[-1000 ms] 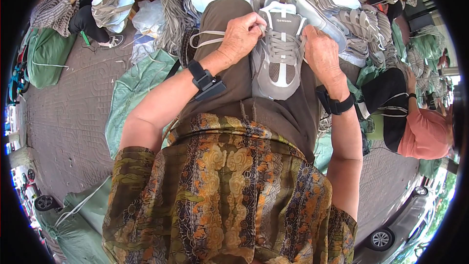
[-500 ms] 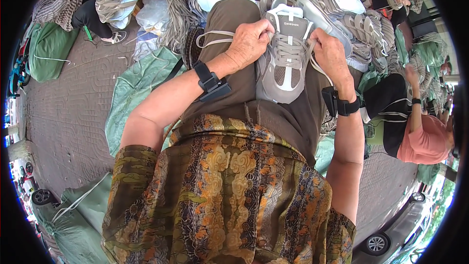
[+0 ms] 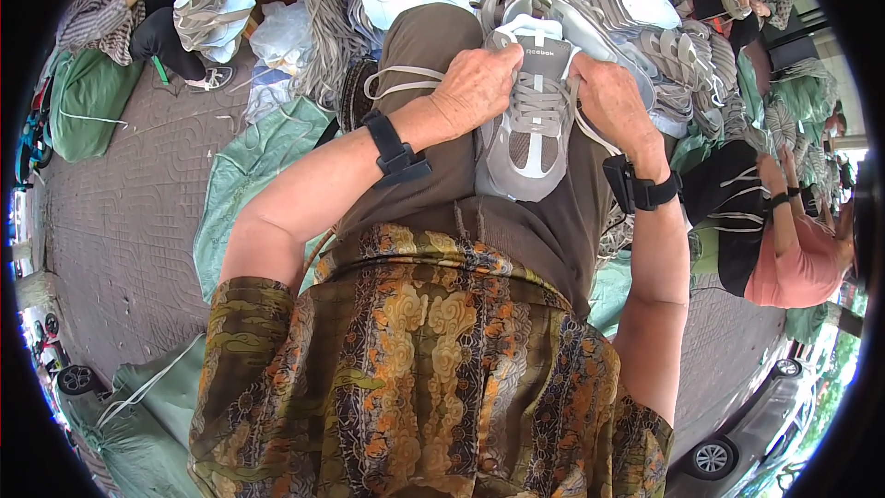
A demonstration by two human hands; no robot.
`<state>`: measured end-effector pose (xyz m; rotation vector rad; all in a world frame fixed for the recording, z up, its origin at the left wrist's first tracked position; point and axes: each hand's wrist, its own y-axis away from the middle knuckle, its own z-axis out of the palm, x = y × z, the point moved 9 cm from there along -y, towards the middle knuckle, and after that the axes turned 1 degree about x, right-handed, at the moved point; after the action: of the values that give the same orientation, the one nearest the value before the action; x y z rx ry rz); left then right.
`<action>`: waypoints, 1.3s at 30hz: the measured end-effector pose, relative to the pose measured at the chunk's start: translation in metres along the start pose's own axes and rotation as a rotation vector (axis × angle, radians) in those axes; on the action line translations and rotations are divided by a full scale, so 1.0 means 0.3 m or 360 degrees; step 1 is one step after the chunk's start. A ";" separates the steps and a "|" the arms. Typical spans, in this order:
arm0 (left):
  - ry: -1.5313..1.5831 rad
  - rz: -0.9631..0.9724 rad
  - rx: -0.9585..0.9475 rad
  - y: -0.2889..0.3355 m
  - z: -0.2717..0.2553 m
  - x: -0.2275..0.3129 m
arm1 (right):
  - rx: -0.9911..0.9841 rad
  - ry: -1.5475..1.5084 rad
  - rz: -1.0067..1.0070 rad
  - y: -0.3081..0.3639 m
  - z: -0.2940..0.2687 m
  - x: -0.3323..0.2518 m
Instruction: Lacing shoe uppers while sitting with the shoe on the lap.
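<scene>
Both hands shifted up grey sneaker (image 3: 530, 124), left hand (image 3: 475, 88), right hand (image 3: 613, 106) gripping laces

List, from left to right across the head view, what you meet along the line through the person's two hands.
Green sack → black wristband → left hand → grey sneaker → right hand → pile of grey sneakers.

A grey-and-white sneaker (image 3: 533, 120), partly laced with grey laces, rests lengthwise on the lap, toe pointing inward.
</scene>
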<state>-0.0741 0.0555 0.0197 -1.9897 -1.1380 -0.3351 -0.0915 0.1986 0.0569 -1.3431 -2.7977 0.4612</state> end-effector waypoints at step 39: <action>-0.0760 0.1154 -0.1157 -0.116 -0.001 0.222 | -0.0125 0.0061 -0.0612 -0.038 -0.139 -0.061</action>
<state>-0.0652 0.1048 0.0757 -3.0782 -0.4826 0.1524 -0.0834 0.1888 0.1020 -0.7779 -2.9648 0.3113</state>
